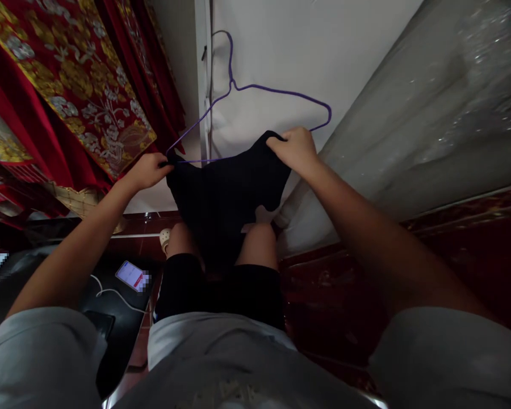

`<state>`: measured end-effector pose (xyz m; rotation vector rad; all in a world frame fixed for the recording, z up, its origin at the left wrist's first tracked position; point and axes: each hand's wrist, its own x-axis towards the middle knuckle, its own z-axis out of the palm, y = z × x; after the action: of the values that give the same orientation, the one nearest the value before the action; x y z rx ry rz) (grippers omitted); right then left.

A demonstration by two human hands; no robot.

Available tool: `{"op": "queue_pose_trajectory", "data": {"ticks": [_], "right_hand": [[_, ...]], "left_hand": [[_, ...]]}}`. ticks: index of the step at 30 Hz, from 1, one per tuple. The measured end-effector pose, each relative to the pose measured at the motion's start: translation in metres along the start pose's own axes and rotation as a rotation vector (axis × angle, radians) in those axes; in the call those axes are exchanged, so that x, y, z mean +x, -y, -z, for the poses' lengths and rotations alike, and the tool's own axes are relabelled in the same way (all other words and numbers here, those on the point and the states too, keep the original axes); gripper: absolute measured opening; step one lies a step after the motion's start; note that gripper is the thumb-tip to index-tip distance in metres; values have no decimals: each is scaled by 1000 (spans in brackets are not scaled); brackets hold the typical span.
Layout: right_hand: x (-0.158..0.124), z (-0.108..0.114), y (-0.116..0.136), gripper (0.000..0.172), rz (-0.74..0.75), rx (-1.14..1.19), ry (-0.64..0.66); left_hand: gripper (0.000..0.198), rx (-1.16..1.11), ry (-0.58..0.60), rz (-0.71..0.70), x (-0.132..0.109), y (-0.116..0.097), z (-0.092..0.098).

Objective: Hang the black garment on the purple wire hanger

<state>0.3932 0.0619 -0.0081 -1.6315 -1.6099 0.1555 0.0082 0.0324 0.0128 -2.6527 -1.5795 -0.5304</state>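
1. Head view: left hand point(147, 170) was clenched on the left corner of a black garment point(225, 187), pinching it together with the left end of a purple wire hanger point(276, 91).
2. Right hand point(296, 149) was grasping the garment's upper right edge, fingers curled over the cloth, just below the hanger's right shoulder.
3. Garment hung between both hands, draped down in front of the person's knees, its top edge along the hanger's bottom wire.
4. Hanger lay against the white wall point(289, 45), hook up.
5. Red and gold patterned cloth point(68, 79) hung at left.
6. A phone point(132, 275) with a white cable point(111, 294) lay on a dark surface, lower left, well apart from the hands.
7. A clear plastic sheet point(443, 108) was at right.
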Motion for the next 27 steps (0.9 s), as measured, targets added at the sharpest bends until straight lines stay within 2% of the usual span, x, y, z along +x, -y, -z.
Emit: {"op": "queue_pose_trajectory", "data": {"ticks": [5, 6, 7, 9, 10, 11, 12, 14, 16, 18, 20, 22, 24, 26, 27], "right_hand": [[-16, 1, 14, 46, -20, 82, 70], [-17, 2, 15, 45, -10, 92, 65], [-17, 3, 15, 45, -1, 94, 52], [-15, 6, 13, 44, 8, 85, 17], [-13, 6, 11, 43, 6, 80, 15], [-12, 5, 9, 42, 0, 78, 25], [-12, 3, 8, 41, -7, 80, 37], [-15, -4, 7, 42, -4, 92, 50], [-22, -13, 10, 43, 11, 123, 67], [-32, -18, 15, 44, 14, 162, 104], [-39, -17, 19, 43, 49, 175, 110], [-43, -7, 18, 32, 161, 175, 9], [-42, 8, 10, 11, 279, 210, -202], [-35, 24, -3, 31, 305, 282, -403], [-30, 31, -10, 38, 272, 311, -440]], "left_hand": [[24, -41, -183, 137, 11, 3, 19], [25, -14, -159, 163, 12, 7, 21], [25, 15, -86, 194, 12, 11, 21], [24, 75, 132, 250, 12, 17, 22], [23, 107, 205, 259, 12, 17, 23], [22, 135, 215, 246, 12, 16, 24], [20, 153, 154, 210, 13, 12, 25], [17, 131, -74, 88, 17, -2, 29], [19, 15, -226, -21, 24, -19, 34], [27, -128, -264, -81, 33, -35, 37], [33, -236, -255, -85, 42, -46, 38], [30, -287, -195, -50, 49, -52, 40], [25, -313, -108, 6, 53, -50, 42], [24, -333, -69, 59, 54, -45, 44], [25, -340, -78, 78, 54, -40, 45]]}}
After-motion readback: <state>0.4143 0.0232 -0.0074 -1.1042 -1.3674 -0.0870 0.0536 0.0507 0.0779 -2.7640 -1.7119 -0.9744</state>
